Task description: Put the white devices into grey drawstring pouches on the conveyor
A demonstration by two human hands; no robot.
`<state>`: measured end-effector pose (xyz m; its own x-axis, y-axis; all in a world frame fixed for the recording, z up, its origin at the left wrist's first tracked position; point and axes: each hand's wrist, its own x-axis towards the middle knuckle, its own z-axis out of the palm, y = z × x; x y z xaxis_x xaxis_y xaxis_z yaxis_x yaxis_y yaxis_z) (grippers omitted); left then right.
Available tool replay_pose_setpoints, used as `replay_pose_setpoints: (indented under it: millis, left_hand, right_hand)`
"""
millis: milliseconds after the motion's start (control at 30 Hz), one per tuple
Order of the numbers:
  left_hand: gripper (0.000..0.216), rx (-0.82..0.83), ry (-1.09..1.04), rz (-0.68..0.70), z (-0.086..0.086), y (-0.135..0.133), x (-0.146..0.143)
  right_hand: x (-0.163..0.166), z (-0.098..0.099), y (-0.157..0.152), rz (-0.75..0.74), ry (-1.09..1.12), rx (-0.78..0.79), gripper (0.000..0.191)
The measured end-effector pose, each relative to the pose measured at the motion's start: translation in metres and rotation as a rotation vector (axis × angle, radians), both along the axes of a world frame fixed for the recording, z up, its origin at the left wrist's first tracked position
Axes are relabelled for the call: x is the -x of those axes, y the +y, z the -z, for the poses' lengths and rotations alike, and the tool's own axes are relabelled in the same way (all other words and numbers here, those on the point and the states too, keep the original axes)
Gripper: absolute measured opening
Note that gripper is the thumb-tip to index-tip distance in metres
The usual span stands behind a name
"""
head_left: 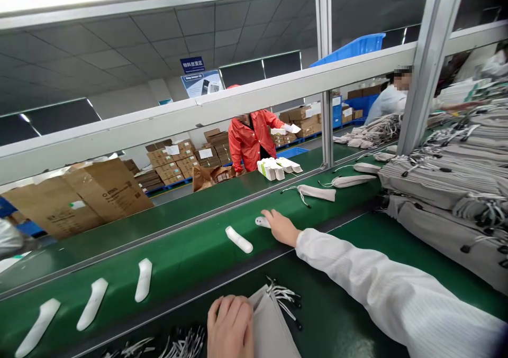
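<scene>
My right hand [281, 226], in a white sleeve, reaches out over the green conveyor belt [178, 263] and closes its fingers on a small white device [262, 222] lying there. My left hand [229, 326] at the bottom edge grips a grey drawstring pouch [272, 326] whose white cords [283, 297] spill onto the green bench. More white devices lie on the belt: one [238, 239] just left of my right hand, and others [143, 280] farther left.
Filled grey pouches [317, 192] lie on the belt to the right. Stacks of grey pouches [448, 189] fill the bench at right. A person in a red jacket [252, 138] and another person [391, 99] work across the line, among cardboard boxes [79, 194].
</scene>
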<state>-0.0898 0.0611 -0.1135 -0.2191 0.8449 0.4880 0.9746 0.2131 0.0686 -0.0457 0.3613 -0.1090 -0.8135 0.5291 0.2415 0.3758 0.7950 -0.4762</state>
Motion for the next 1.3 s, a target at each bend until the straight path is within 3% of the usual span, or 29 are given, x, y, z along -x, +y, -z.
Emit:
replay_pose_setpoints:
  millis: [100, 233, 300, 367, 433, 533, 600, 700, 767, 833, 900, 967, 1033, 1100, 1167, 1300]
  left_hand:
    - [0.021, 0.022, -0.217, 0.006, -0.02, -0.004, -0.009]
    - [0.017, -0.068, -0.622, 0.07, -0.046, -0.005, -0.02]
    - [0.017, -0.157, -0.817, 0.096, -0.053, -0.003, -0.024]
    - [0.016, -0.261, -0.918, 0.096, -0.057, 0.0, -0.028]
    - [0.014, -0.373, -0.957, 0.071, -0.059, 0.003, -0.032]
    - [0.011, -0.549, -0.978, -0.024, -0.061, 0.006, -0.037]
    - [0.011, -0.615, -0.989, -0.085, -0.062, 0.005, -0.036]
    - [0.016, -0.723, -1.095, -0.163, -0.063, -0.002, -0.026]
    - [0.02, -0.838, -1.227, -0.22, -0.063, -0.007, -0.019]
    - [0.021, -0.841, -1.295, -0.216, -0.059, -0.006, -0.013]
    - [0.02, -0.682, -1.199, -0.16, -0.05, 0.0, -0.012]
    - [0.025, -0.481, -0.952, -0.118, -0.037, 0.009, -0.014]
    - [0.025, -0.314, -0.679, -0.085, -0.021, 0.017, -0.014]
    - [0.02, -0.186, -0.489, -0.084, -0.007, 0.02, -0.013]
    - [0.018, -0.106, -0.378, -0.113, 0.003, 0.017, -0.009]
    - [0.024, -0.108, -0.297, -0.183, 0.013, 0.006, -0.003]
  right_hand:
    - [-0.009, -0.016, -0.018, -0.132, 0.16, 0.165, 0.084]
    - [-0.029, -0.041, -0.063, -0.37, 0.546, 0.819, 0.088]
    - [-0.04, -0.049, -0.085, -0.436, 0.673, 1.005, 0.088]
    - [-0.048, -0.052, -0.103, -0.487, 0.694, 1.06, 0.086]
    - [-0.054, -0.048, -0.116, -0.546, 0.632, 1.039, 0.071]
    - [-0.059, -0.043, -0.126, -0.669, 0.424, 0.86, 0.027]
    - [-0.064, -0.044, -0.127, -0.738, 0.232, 0.806, 0.026]
    - [-0.077, -0.06, -0.121, -0.69, 0.152, 1.084, 0.015]
    - [-0.09, -0.078, -0.111, -0.579, 0.297, 1.314, 0.01]
    - [-0.101, -0.098, -0.098, -0.49, 0.473, 1.413, 0.013]
    - [-0.107, -0.113, -0.085, -0.436, 0.663, 1.376, 0.009]
    - [-0.104, -0.122, -0.071, -0.373, 0.92, 1.21, 0.007]
    - [-0.092, -0.122, -0.057, -0.278, 1.168, 0.906, 0.005]
    - [-0.074, -0.114, -0.042, -0.196, 1.223, 0.57, 0.003]
    - [-0.053, -0.098, -0.029, -0.157, 1.03, 0.281, 0.015]
    - [-0.011, -0.049, -0.014, -0.082, 0.28, -0.092, 0.057]
